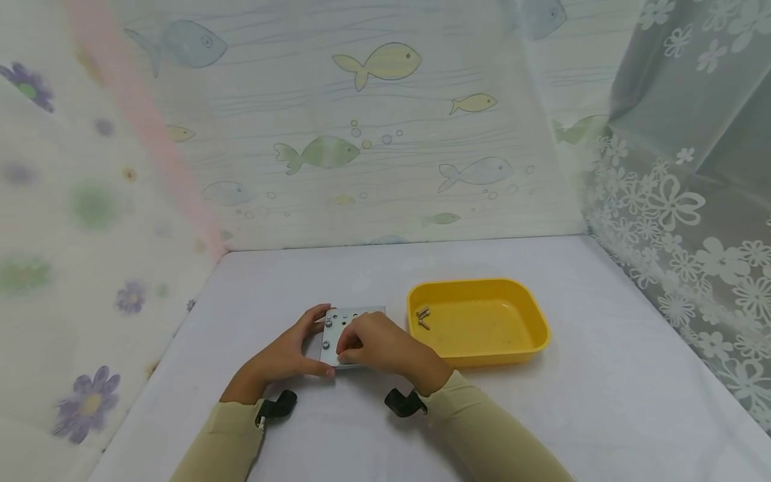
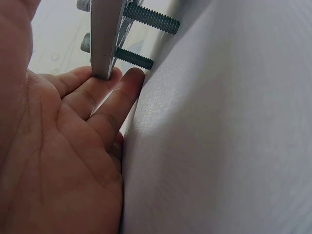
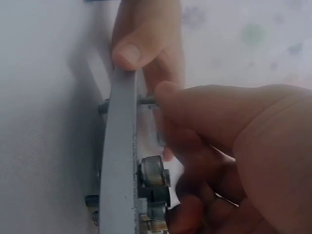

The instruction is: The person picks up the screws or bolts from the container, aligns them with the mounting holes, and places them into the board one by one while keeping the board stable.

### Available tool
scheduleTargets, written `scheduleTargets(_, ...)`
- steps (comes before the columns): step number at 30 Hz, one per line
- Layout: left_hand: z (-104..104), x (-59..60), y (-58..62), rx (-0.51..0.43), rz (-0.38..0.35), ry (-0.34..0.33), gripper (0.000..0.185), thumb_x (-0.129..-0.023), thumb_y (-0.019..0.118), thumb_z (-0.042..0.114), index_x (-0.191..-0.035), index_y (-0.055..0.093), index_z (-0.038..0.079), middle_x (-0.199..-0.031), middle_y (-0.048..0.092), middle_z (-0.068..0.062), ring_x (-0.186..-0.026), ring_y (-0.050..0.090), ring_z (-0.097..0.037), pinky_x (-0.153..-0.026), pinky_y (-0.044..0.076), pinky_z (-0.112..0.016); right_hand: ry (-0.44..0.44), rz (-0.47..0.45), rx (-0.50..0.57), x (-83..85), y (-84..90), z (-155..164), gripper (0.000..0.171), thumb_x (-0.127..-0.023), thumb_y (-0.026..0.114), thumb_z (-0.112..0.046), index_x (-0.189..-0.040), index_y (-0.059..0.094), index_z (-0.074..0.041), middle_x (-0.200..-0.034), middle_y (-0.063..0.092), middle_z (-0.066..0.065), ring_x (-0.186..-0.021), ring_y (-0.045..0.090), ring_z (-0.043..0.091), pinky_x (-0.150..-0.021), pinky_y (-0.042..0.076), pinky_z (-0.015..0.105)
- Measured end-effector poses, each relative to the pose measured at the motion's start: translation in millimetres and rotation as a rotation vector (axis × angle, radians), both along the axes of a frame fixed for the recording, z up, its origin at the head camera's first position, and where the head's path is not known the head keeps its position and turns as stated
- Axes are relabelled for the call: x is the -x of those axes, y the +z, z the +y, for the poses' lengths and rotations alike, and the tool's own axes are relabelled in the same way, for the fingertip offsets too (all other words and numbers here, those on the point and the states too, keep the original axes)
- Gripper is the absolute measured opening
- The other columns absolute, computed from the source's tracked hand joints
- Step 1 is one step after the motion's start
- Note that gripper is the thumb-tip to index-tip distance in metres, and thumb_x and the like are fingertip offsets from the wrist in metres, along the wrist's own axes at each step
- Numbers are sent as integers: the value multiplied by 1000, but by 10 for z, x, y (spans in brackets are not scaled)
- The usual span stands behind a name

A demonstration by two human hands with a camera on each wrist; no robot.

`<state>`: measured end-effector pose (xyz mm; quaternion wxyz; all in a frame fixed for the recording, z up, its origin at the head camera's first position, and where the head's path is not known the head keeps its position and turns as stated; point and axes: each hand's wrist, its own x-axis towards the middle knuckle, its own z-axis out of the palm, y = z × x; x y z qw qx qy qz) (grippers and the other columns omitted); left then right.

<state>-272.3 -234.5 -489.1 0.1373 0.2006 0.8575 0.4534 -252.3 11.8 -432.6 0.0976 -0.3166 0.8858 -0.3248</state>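
Observation:
A flat metal plate (image 1: 333, 335) with several holes is held a little above the table by my left hand (image 1: 288, 351), thumb at the near edge and fingers at the far edge. Near the plate's left side, socket-head bolts (image 1: 326, 345) sit in holes; their threaded shanks (image 2: 153, 19) stick out underneath in the left wrist view. My right hand (image 1: 385, 345) is over the plate, thumb and finger pinching a bolt (image 3: 147, 100) whose shank passes through it. Other knurled bolt heads (image 3: 153, 171) stand along the same face in the right wrist view.
A yellow tray (image 1: 482, 358) stands right of the plate, close beside my right hand, with several small screws (image 1: 423, 313) at its left end. White cloth covers the table (image 1: 482, 422). Patterned curtains (image 1: 385, 147) hang behind and on both sides.

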Motion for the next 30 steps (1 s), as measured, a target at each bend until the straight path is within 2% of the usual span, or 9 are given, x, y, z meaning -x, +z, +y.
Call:
scheduleTargets(5,9,0,3,-3,-1,0,122,-67,98,36,-163,23,29,-167,34,1,-154,33,-29,-123,8,-71,-5,55,-20,7,-25,4,3,-90,82,-23,-88,80,-24,-82,59,-11,-76,53,6,-66,44,19)
scheduleTargets(18,5,-7,24,15,-9,18,123,-66,98,37,-163,22,30,-167,34,0,-155,31,-30,-123,8,-71,-7,43,-52,40,-70,-16,6,-90,82,-23,-87,80,-28,-81,59,-12,-80,52,6,-71,43,21)
scheduleTargets(23,18,-21,34,7,-15,13,123,-67,98,36,-163,22,29,-167,35,0,-155,31,-30,-122,8,-71,-7,40,-54,35,-65,-1,5,-89,82,-23,-88,80,-28,-81,58,-12,-79,52,5,-70,43,20)
scheduleTargets(30,24,-32,45,14,-32,29,124,-65,98,38,-163,22,30,-167,35,0,-156,30,-30,-123,8,-70,-9,28,-28,72,17,41,6,-89,82,-25,-95,81,-25,-84,60,-11,-81,55,7,-70,46,21)
